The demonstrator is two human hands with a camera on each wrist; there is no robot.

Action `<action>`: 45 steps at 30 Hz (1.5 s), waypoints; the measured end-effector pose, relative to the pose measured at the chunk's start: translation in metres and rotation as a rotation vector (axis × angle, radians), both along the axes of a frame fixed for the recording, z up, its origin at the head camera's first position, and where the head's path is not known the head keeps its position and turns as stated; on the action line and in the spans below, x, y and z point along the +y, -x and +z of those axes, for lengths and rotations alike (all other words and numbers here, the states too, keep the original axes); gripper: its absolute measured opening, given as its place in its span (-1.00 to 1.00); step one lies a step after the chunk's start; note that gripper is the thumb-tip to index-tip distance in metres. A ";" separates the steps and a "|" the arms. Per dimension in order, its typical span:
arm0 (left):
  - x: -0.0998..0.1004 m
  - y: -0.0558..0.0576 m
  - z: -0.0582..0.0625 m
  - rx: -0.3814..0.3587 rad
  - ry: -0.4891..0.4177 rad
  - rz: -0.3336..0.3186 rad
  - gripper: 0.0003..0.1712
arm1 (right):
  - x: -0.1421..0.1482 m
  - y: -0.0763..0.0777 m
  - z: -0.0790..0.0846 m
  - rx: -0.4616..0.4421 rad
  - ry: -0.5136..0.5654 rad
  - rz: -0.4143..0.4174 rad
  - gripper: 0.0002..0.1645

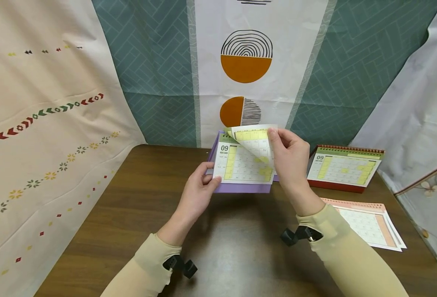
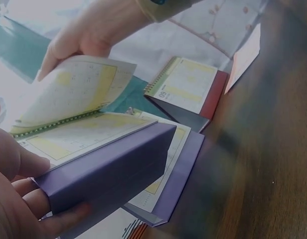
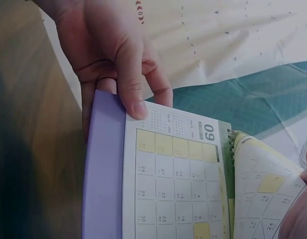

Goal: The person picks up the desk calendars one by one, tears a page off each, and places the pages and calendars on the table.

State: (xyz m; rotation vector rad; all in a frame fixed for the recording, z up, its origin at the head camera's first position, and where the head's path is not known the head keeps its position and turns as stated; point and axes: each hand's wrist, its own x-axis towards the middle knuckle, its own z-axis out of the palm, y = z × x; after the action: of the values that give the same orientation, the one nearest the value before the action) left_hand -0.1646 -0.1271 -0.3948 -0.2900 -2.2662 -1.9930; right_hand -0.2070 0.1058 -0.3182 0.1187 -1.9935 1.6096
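In the head view my left hand grips the lower left corner of a purple desk calendar, its thumb on the front and its fingers behind. The calendar is tilted up and shows a sheet marked 09. My right hand pinches the right edge of a lifted calendar page, which curls over the top spiral binding. In the right wrist view the left thumb presses on the sheet's corner beside the purple base. The left wrist view shows the page raised away from the block.
Behind the held calendar stands another purple-based calendar. To the right is a red desk calendar, also showing 09. Loose pink-edged calendar sheets lie in front of it on the brown table. Patterned cloth hangs behind.
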 end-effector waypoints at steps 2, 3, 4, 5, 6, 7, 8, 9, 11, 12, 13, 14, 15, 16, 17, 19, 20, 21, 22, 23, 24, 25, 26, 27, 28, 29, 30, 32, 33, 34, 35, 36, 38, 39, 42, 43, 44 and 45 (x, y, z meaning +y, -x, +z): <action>-0.001 0.000 0.000 0.004 -0.001 -0.002 -0.61 | 0.000 0.000 0.001 -0.013 0.020 -0.002 -0.59; -0.001 0.000 0.000 0.005 -0.001 -0.004 -0.61 | 0.000 0.001 0.001 -0.020 0.027 -0.006 -0.59; -0.002 0.000 0.000 0.006 0.002 -0.004 -0.61 | 0.000 0.001 0.001 -0.029 0.035 -0.006 -0.58; -0.002 0.000 0.000 0.009 0.006 -0.004 -0.62 | 0.001 0.001 0.001 -0.037 0.044 -0.005 -0.58; -0.002 0.000 -0.001 0.012 0.009 -0.004 -0.63 | 0.001 0.001 0.001 -0.047 0.055 0.000 -0.57; -0.003 0.000 -0.001 0.014 0.013 -0.004 -0.63 | 0.001 0.001 0.001 -0.058 0.065 0.005 -0.56; -0.003 0.000 -0.001 0.015 0.016 -0.005 -0.63 | 0.002 0.002 0.002 -0.066 0.073 0.009 -0.56; -0.003 0.000 -0.001 0.016 0.021 -0.004 -0.64 | 0.002 0.002 0.002 -0.075 0.080 0.013 -0.55; -0.003 0.000 -0.001 0.019 0.026 -0.007 -0.64 | 0.005 0.003 0.003 -0.096 0.104 0.022 -0.55; -0.004 0.000 -0.001 0.018 0.026 -0.008 -0.64 | 0.006 0.004 0.004 -0.107 0.131 0.026 -0.56; -0.004 0.000 -0.001 0.016 0.024 -0.009 -0.64 | 0.008 0.005 0.005 -0.111 0.161 0.029 -0.56; -0.004 0.000 0.000 0.013 0.023 -0.011 -0.64 | 0.010 0.006 0.007 -0.114 0.191 0.028 -0.57; -0.004 0.000 0.000 0.010 0.022 -0.013 -0.65 | 0.013 0.007 0.008 -0.119 0.221 0.026 -0.58; -0.004 0.000 0.000 0.007 0.021 -0.014 -0.65 | 0.016 0.008 0.010 -0.122 0.258 0.027 -0.59; -0.004 -0.001 0.001 0.001 0.020 -0.015 -0.65 | 0.019 0.010 0.012 -0.122 0.287 0.024 -0.59; -0.005 -0.002 0.001 -0.008 0.019 -0.021 -0.65 | 0.025 0.012 0.015 -0.117 0.323 0.022 -0.61; -0.005 -0.002 0.002 -0.011 0.021 -0.023 -0.64 | 0.028 0.013 0.016 -0.117 0.321 0.017 -0.61; -0.005 -0.002 0.002 -0.013 0.022 -0.026 -0.64 | 0.031 0.015 0.017 -0.119 0.317 0.013 -0.61; -0.005 -0.002 0.002 -0.013 0.023 -0.029 -0.64 | 0.033 0.016 0.019 -0.117 0.322 0.011 -0.61; -0.005 -0.002 0.002 -0.013 0.023 -0.031 -0.63 | 0.036 0.017 0.020 -0.119 0.322 0.004 -0.61; -0.005 -0.002 0.002 -0.011 0.023 -0.032 -0.62 | 0.040 0.019 0.021 -0.120 0.333 -0.002 -0.61; -0.005 -0.001 0.002 -0.010 0.023 -0.035 -0.62 | 0.043 0.020 0.023 -0.125 0.334 -0.016 -0.60; -0.005 -0.001 0.002 -0.011 0.023 -0.035 -0.62 | 0.047 0.022 0.024 -0.133 0.351 -0.026 -0.60; -0.006 0.000 0.002 -0.013 0.023 -0.037 -0.62 | 0.051 0.023 0.025 -0.141 0.373 -0.034 -0.60; -0.006 0.000 0.002 -0.015 0.024 -0.039 -0.61 | 0.056 0.024 0.027 -0.152 0.400 -0.041 -0.60; -0.006 0.000 0.001 -0.019 0.022 -0.042 -0.61 | 0.060 0.025 0.028 -0.158 0.421 -0.049 -0.60; -0.006 0.000 0.002 -0.023 0.022 -0.047 -0.61 | 0.065 0.026 0.029 -0.161 0.439 -0.055 -0.60; -0.006 -0.001 0.002 -0.028 0.024 -0.055 -0.61 | 0.073 0.027 0.030 -0.166 0.468 -0.060 -0.60; -0.005 -0.001 0.003 -0.028 0.027 -0.060 -0.61 | 0.076 0.027 0.030 -0.167 0.477 -0.061 -0.60; -0.005 -0.001 0.003 -0.030 0.030 -0.064 -0.62 | 0.079 0.027 0.030 -0.169 0.483 -0.061 -0.60; -0.005 -0.001 0.004 -0.032 0.035 -0.067 -0.62 | 0.082 0.027 0.030 -0.168 0.482 -0.064 -0.59; -0.005 -0.001 0.004 -0.034 0.038 -0.070 -0.63 | 0.085 0.027 0.030 -0.171 0.485 -0.066 -0.59; -0.005 -0.002 0.004 -0.034 0.044 -0.071 -0.63 | 0.093 0.028 0.031 -0.182 0.500 -0.074 -0.58; -0.005 -0.002 0.004 -0.037 0.044 -0.069 -0.63 | 0.098 0.029 0.031 -0.190 0.510 -0.083 -0.57; -0.006 -0.002 0.003 -0.045 0.029 -0.070 -0.63 | 0.115 0.032 0.031 -0.201 0.547 -0.109 -0.56; -0.007 -0.002 0.003 -0.046 0.026 -0.071 -0.62 | 0.121 0.033 0.031 -0.206 0.557 -0.120 -0.55; -0.007 -0.002 0.003 -0.050 0.022 -0.074 -0.62 | 0.126 0.035 0.030 -0.207 0.570 -0.128 -0.56; -0.008 -0.002 0.003 -0.053 0.021 -0.077 -0.61 | 0.131 0.035 0.029 -0.204 0.579 -0.136 -0.56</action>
State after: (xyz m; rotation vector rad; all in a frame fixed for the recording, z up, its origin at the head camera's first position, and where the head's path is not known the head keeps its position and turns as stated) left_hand -0.1627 -0.1349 -0.3913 -0.3354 -2.3433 -2.0380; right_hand -0.2423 0.2372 -0.2887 -0.4064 -1.5499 2.0972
